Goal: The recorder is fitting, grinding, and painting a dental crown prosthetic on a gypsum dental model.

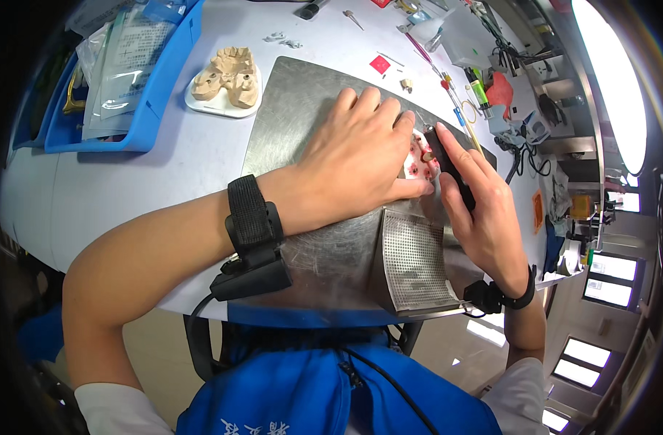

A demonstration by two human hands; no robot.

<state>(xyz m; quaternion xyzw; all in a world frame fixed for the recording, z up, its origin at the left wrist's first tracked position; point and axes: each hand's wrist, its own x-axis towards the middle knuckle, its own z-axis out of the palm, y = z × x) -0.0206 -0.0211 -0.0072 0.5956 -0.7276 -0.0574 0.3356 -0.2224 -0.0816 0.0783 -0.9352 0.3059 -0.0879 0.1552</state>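
Note:
My left hand point(360, 152) lies over a metal plate point(288, 94), its thumb and forefinger bracing a small white dental model point(412, 161) with pink-red patches and dark spots. Much of the model is hidden by the fingers. My right hand point(483, 196) grips a dark, elongated block-like object point(451, 165) at the model's right side, forefinger stretched along it. Its exact kind is not clear. Below the hands, a perforated metal sheet point(416, 257) rests at the plate's near right.
At the far left stands a blue bin point(146, 109) with plastic packets. A beige dental cast point(230, 80) sits on a white base beside the plate. Beyond the hands lie a red square point(380, 64), a small tooth-like piece point(407, 85) and thin brushes point(458, 109). Cables point(523, 152) run along the right.

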